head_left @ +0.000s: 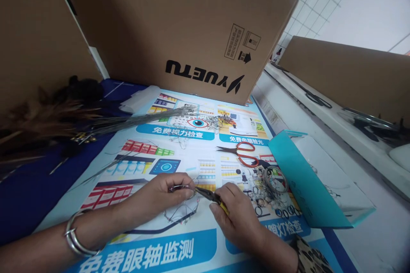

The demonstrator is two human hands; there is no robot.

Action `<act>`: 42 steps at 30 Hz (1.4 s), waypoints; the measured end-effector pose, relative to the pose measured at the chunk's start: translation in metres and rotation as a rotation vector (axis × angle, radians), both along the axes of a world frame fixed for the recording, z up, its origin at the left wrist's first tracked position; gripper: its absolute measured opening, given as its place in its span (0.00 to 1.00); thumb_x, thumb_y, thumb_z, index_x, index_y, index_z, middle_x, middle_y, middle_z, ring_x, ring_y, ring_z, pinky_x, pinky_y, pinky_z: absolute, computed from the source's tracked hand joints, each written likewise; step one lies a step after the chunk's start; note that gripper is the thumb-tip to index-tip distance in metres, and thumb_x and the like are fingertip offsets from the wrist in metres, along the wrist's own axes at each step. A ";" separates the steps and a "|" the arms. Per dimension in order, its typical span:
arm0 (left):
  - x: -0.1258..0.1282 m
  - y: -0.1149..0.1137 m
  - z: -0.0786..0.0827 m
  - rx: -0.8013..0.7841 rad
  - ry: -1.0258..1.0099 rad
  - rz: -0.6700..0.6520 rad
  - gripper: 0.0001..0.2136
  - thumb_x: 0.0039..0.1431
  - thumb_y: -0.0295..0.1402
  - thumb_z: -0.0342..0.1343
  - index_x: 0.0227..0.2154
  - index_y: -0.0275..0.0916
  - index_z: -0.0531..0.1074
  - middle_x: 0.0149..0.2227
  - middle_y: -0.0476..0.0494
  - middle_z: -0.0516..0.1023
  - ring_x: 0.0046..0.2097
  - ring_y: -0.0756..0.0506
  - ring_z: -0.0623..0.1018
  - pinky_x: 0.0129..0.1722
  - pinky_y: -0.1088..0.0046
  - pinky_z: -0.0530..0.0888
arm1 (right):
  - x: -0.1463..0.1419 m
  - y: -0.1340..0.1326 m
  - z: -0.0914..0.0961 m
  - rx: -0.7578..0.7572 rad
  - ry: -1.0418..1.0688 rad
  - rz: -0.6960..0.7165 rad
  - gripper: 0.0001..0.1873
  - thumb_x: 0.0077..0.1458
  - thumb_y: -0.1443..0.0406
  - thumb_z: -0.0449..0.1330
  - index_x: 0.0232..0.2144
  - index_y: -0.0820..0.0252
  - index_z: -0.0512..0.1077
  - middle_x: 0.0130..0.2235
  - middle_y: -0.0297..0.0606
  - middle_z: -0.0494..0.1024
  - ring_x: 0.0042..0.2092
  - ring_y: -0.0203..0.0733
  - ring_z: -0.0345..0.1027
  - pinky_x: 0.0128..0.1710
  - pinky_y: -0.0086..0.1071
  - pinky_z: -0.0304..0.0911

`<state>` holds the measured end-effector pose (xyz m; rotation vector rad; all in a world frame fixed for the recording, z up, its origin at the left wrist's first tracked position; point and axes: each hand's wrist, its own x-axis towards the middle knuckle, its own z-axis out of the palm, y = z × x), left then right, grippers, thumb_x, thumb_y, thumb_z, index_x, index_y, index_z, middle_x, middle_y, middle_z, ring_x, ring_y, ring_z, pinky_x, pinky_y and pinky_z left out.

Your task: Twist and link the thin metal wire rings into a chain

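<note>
1. Silver metal bangles (71, 234) on the left wrist, 8 o'clock, and a leopard-spotted cloth sleeve (309, 258) on the right arm, 4 o'clock, lie nearest the camera. Clock hub: the pliers' tip; 12 points away from the person.
2. Left hand (174, 190), 9 o'clock: thumb and fingers pinched on a thin wire piece with small pinkish beads (179, 187). The pinch sits close to the tip, presumably to steady the work.
3. Right hand (235, 211), 4 o'clock: closed around yellow-handled, dark-nosed metal pliers (208, 195). Their nose points at 10 o'clock, probably so the narrow end meets the wire at the left fingertips.
4. Work position: the beaded wire piece lies between the hands, at the left fingertips. Fine openwork wire (181, 212) shows at 7 o'clock, just below the left hand; whether it joins the held piece cannot be told.
5. Orange-handled steel scissors (237, 150), 2 o'clock, and a tangle of dark wire loops and rings (269, 204), 3 o'clock, seem placed for easy right-hand reach. Beyond the tangle: an open turquoise cardboard box (296, 179).
6. Long grey wire bundle (141, 120): 11 o'clock, apart from both hands.
</note>
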<state>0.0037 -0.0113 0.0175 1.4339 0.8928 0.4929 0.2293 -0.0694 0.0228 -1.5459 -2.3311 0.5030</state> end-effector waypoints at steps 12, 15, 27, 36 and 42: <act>-0.002 0.000 -0.004 -0.033 -0.007 0.001 0.12 0.57 0.41 0.53 0.33 0.36 0.70 0.26 0.52 0.64 0.27 0.52 0.61 0.25 0.78 0.58 | 0.000 0.004 -0.005 0.055 -0.013 0.017 0.09 0.59 0.62 0.51 0.39 0.61 0.66 0.40 0.43 0.68 0.42 0.47 0.59 0.42 0.40 0.58; -0.002 0.001 -0.003 -0.037 0.001 0.003 0.12 0.56 0.41 0.53 0.32 0.36 0.70 0.26 0.52 0.64 0.27 0.52 0.60 0.25 0.78 0.58 | 0.000 0.003 -0.006 0.059 -0.010 0.019 0.09 0.59 0.63 0.51 0.39 0.61 0.66 0.40 0.43 0.68 0.42 0.47 0.58 0.41 0.40 0.58; 0.000 -0.001 -0.005 0.049 0.059 0.002 0.11 0.57 0.40 0.51 0.31 0.36 0.69 0.27 0.50 0.64 0.28 0.51 0.61 0.24 0.78 0.58 | -0.002 0.003 -0.009 0.105 -0.151 0.009 0.09 0.59 0.62 0.51 0.36 0.61 0.67 0.38 0.44 0.68 0.41 0.48 0.59 0.40 0.41 0.58; 0.001 -0.001 -0.002 0.082 0.084 0.007 0.10 0.56 0.39 0.51 0.29 0.37 0.69 0.27 0.50 0.65 0.29 0.50 0.62 0.26 0.77 0.59 | -0.004 0.002 -0.008 0.082 -0.203 0.005 0.08 0.59 0.62 0.51 0.35 0.61 0.67 0.38 0.43 0.68 0.41 0.47 0.59 0.40 0.39 0.59; -0.001 0.001 -0.004 0.097 0.089 -0.028 0.09 0.57 0.38 0.50 0.29 0.37 0.70 0.27 0.51 0.66 0.29 0.50 0.63 0.28 0.77 0.60 | -0.004 0.001 -0.005 0.064 -0.217 0.013 0.09 0.59 0.61 0.51 0.34 0.61 0.67 0.38 0.43 0.68 0.41 0.47 0.59 0.39 0.38 0.58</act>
